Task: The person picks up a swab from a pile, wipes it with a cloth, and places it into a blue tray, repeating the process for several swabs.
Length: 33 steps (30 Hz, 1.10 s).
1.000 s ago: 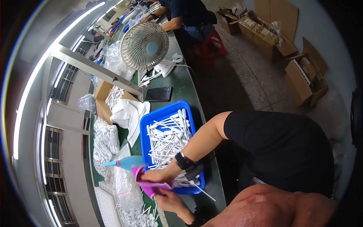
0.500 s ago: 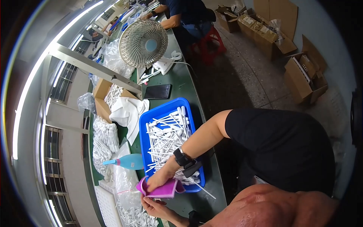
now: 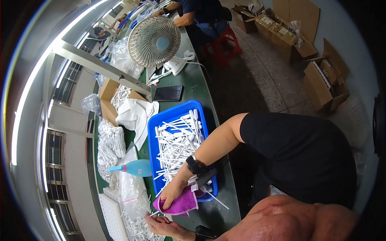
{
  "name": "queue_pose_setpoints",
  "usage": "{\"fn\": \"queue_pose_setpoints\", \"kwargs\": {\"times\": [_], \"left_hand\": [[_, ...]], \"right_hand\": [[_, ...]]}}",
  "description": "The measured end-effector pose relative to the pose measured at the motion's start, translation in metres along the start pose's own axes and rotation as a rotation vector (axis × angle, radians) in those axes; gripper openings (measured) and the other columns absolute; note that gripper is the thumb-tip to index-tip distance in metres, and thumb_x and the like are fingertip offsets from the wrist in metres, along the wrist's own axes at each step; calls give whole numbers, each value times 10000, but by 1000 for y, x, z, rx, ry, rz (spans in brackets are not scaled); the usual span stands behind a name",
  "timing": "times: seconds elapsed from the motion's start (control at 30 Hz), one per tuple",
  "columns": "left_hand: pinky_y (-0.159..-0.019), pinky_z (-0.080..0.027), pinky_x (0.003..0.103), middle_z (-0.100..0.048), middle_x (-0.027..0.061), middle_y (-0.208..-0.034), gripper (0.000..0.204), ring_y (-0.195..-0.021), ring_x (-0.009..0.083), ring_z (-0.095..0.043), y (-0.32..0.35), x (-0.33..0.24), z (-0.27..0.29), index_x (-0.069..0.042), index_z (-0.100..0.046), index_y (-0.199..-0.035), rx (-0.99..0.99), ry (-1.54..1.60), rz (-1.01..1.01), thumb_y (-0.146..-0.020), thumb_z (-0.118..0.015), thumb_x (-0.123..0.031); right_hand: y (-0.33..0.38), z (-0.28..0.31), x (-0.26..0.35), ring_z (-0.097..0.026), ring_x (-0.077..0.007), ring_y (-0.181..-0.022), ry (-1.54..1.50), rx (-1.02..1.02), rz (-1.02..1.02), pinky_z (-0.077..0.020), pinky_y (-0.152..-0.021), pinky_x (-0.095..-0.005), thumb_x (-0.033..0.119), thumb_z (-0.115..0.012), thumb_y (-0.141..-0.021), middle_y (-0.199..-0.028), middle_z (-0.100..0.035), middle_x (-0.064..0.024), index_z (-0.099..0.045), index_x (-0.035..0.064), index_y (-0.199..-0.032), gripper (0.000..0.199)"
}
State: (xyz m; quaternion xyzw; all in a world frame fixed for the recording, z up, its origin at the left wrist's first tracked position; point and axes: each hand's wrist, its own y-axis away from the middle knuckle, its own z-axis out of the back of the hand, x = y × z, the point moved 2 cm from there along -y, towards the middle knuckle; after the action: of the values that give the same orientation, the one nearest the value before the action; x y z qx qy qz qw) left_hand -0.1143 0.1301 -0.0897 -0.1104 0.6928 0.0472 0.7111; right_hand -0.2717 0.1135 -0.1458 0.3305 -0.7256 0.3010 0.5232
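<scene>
My right hand (image 3: 172, 193) grips a purple cloth (image 3: 183, 204), bunched over the near left corner of a blue tray (image 3: 151, 140). Many white sticks with thick, rounded ends (image 3: 177, 150) lie jumbled in that tray. Just below the cloth, the fingers of my left hand (image 3: 167, 227) are curled and pinched. A short piece of a white stick (image 3: 154, 213) shows between those fingertips and the cloth; the rest of it is hidden.
A light blue squeeze bottle (image 3: 136, 168) lies against the tray's left side. Bagged white sticks (image 3: 110, 144), loose ones (image 3: 140, 227) and a white perforated rack (image 3: 112, 215) lie nearby. Beyond are a phone (image 3: 168, 93), a desk fan (image 3: 155, 42) and a seated person (image 3: 201, 16).
The purple cloth, standing folded up around my right fingers before, now lies flatter under them. My left hand has shifted slightly down and left, its fingers more curled.
</scene>
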Motion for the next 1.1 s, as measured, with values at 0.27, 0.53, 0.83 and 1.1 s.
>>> {"fn": "queue_pose_setpoints", "kwargs": {"times": [0.27, 0.53, 0.83, 1.1], "left_hand": [[-413, -262, 182, -442, -46, -637, 244, -479, 20, -345, -15, 30, -19, -14, -618, -1036, 167, 129, -40, -915, -477, -172], [-359, -240, 172, -550, 18, -667, 253, -402, 0, -309, 4, 8, -2, 12, -609, -964, 169, 296, -72, -925, -528, -225], [-368, -248, 169, -559, 22, -673, 246, -408, -4, -313, 2, 14, -3, 9, -610, -922, 166, 327, -61, -923, -531, -225], [-384, -252, 165, -564, -15, -664, 259, -440, -7, -343, 4, 12, -1, -14, -620, -872, 142, 306, -107, -923, -534, -253]], "right_hand": [[30, 14, 19, -522, -130, -1000, 146, -134, -44, -434, -855, -268, 204, -516, -891, -1106, -566, -67, -504, 35, -1221, 371], [20, -12, 33, -532, -76, -889, 153, -205, -139, -438, -771, -222, 203, -499, -906, -1006, -567, -11, -525, 31, -1144, 295], [22, -13, 36, -514, -36, -841, 139, -199, -163, -431, -730, -203, 260, -502, -925, -934, -560, 28, -538, 46, -1094, 275], [22, -14, 38, -508, -35, -840, 187, -213, -186, -416, -731, -196, 281, -492, -934, -918, -554, 33, -548, 54, -1110, 293]]}}
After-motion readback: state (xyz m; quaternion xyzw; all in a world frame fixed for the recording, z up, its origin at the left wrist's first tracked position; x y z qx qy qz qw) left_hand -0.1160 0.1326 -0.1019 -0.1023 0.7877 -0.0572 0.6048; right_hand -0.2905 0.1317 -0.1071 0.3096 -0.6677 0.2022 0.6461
